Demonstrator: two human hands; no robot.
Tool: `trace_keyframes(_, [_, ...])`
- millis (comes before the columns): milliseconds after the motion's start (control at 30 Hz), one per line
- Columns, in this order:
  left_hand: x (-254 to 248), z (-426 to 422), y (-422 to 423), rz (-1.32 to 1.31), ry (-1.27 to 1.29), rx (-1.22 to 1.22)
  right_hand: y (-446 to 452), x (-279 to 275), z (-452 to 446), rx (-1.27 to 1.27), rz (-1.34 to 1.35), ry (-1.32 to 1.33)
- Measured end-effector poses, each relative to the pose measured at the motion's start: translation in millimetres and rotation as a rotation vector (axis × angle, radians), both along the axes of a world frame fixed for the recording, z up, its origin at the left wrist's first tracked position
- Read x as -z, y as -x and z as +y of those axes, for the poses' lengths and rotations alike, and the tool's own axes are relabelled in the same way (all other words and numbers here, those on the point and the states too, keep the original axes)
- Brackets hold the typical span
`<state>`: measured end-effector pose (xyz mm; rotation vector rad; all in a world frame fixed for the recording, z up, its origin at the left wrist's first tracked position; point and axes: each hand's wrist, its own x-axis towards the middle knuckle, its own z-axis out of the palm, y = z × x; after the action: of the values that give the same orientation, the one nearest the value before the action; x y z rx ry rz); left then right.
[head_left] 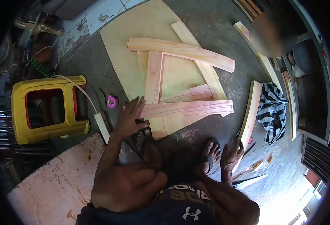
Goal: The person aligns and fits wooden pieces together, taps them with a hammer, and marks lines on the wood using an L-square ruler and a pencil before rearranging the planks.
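My left hand (129, 120) is around the left end of a wooden board (187, 108), its fingers at the far edge and its thumb at the near edge. This board lies across the near side of a frame of loose boards, with an upright board (153, 75), a slanted board (210, 77) and a far crosspiece (183, 50). Dark lines run along its surface. My right hand (230, 154) is closed at the near end of a long wooden plank (250, 112); its fingertips are partly hidden against the wood.
A plywood sheet (116, 43) lies under the frame. To the left are a pink tape measure (112, 101), a yellow plastic stool (18, 112) and a white power strip (102, 125) with its cord. A striped cloth (271, 112) lies beside the plank. Another person's blurred head (273, 33) appears at upper right.
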<state>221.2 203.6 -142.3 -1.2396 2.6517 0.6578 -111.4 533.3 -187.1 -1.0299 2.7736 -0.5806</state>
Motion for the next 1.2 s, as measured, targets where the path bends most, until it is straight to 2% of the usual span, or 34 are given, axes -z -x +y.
trace_keyframes(33, [0,2,1,-0.013,0.007,0.049,-4,-2,-3,-0.035,-0.092,0.008])
trace_keyframes(67, [8,4,0,0.060,0.060,0.062,-9,8,-2,-0.102,-0.068,0.040])
trace_keyframes(100, [19,6,-3,0.065,0.059,0.067,-15,-5,-12,-0.189,-0.126,0.041])
trace_keyframes(167, [38,6,-7,0.149,0.163,0.045,-32,12,-12,-0.288,-0.270,0.059])
trace_keyframes(200, [36,8,-3,0.134,0.247,0.062,-37,21,-11,-0.282,-0.263,0.061])
trace_keyframes(267, [34,9,-2,0.163,0.279,0.092,-42,35,-9,-0.441,-0.080,0.059])
trace_keyframes(533, [30,31,22,0.199,0.297,0.175,-39,48,-7,-0.370,-0.136,0.048])
trace_keyframes(633, [30,57,48,0.205,0.208,0.200,-38,47,-7,-0.355,-0.156,0.033])
trace_keyframes(733, [46,78,79,0.328,0.270,0.263,-38,46,-8,-0.340,-0.155,0.060])
trace_keyframes(833, [46,83,100,0.429,0.229,0.304,-38,42,-15,-0.334,-0.144,0.094])
trace_keyframes(867, [45,81,104,0.424,0.145,0.294,-37,40,-17,-0.332,-0.148,0.101])
trace_keyframes(933, [39,65,114,0.439,-0.026,0.283,-37,48,-13,-0.323,-0.154,0.084])
trace_keyframes(967, [37,51,118,0.444,-0.023,0.296,-37,52,-11,-0.319,-0.170,0.061])
trace_keyframes(1100, [28,-25,140,0.500,0.191,0.073,-37,41,-17,-0.288,-0.163,0.072])
trace_keyframes(1167, [42,-68,143,0.442,0.462,0.036,-36,41,-16,-0.303,-0.170,0.119])
trace_keyframes(1200, [46,-86,143,0.391,0.484,0.003,-35,39,-17,-0.300,-0.158,0.112])
